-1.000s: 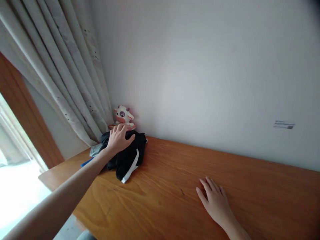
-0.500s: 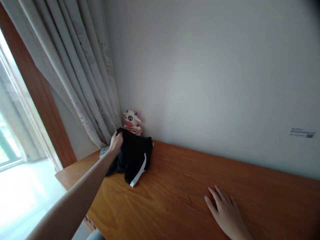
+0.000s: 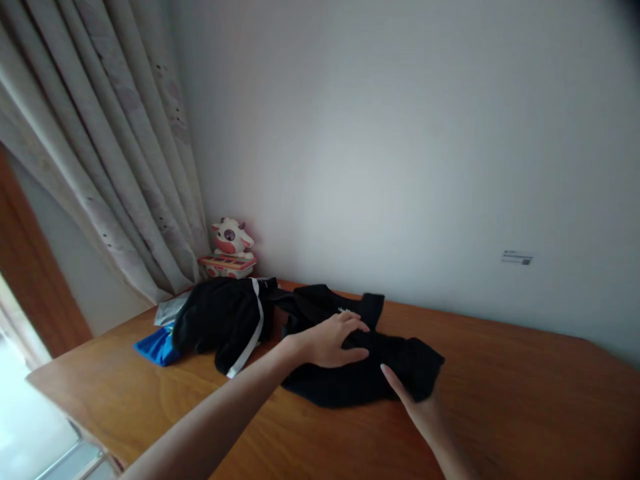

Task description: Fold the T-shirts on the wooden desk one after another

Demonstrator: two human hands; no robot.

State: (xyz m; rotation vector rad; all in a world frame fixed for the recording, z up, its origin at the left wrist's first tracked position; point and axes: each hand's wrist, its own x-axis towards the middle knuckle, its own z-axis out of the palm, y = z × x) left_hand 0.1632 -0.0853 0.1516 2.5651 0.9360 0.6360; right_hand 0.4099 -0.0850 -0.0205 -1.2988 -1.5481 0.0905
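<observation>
- Left hand (image 3: pixel 335 340) lies over the black shirt (image 3: pixel 340 387) on the wooden table (image 3: pixel 480 373), thumb parted from fingers.
- Right hand (image 3: pixel 417 400) has its fingers under the cloth; I can't tell whether they pinch.
- Cow keyboard toy (image 3: pixel 230 247) sits behind the white-striped black garment (image 3: pixel 220 313).

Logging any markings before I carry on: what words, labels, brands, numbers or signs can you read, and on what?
None can be read.
Label on the wall: rows of print and a dark square, too small and blurred.
White mark on the black garment under the left hand: too small to tell if lettering.
</observation>
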